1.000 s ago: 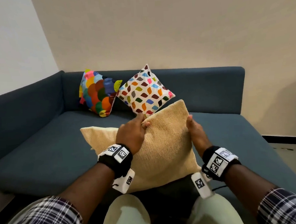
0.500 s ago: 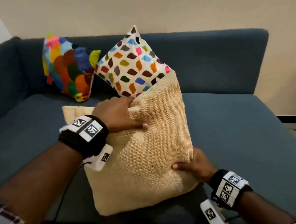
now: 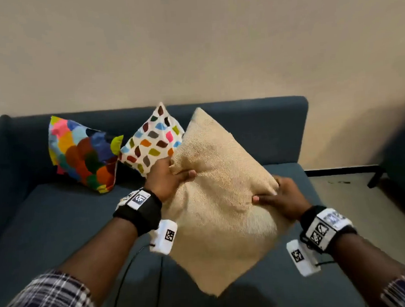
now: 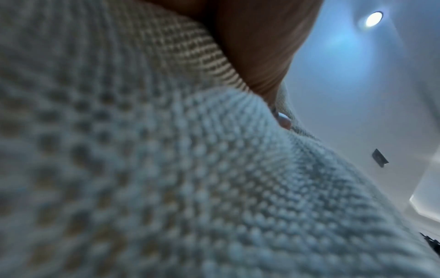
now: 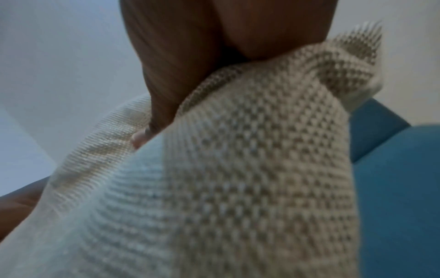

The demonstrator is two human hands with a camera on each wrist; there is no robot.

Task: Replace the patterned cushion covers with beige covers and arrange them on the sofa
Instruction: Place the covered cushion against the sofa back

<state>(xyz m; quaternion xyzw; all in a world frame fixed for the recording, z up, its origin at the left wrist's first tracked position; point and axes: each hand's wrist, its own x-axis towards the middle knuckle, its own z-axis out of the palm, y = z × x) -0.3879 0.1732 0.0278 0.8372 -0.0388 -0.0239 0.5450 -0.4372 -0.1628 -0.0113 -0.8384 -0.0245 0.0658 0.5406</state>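
A beige woven cushion is held up over the sofa seat, turned on its corner like a diamond. My left hand grips its left edge, thumb on the front face. My right hand grips its right edge. Close up, the left wrist view shows the beige weave bunched under my thumb, and the right wrist view shows the beige fabric pinched in my fingers. Two patterned cushions lean on the backrest: a white one with coloured leaf shapes just left of the beige cushion, and a multicoloured scale-patterned one further left.
The dark blue sofa has a backrest behind the cushions and an armrest at the left. Its seat ends at the right, where bare floor and a dark furniture leg show. A thin black cable lies on the seat near me.
The beige cushion has been lifted off the seat and carried back and right, beside the leaf-patterned cushion. My right hand moved from the lower corner to the right edge.
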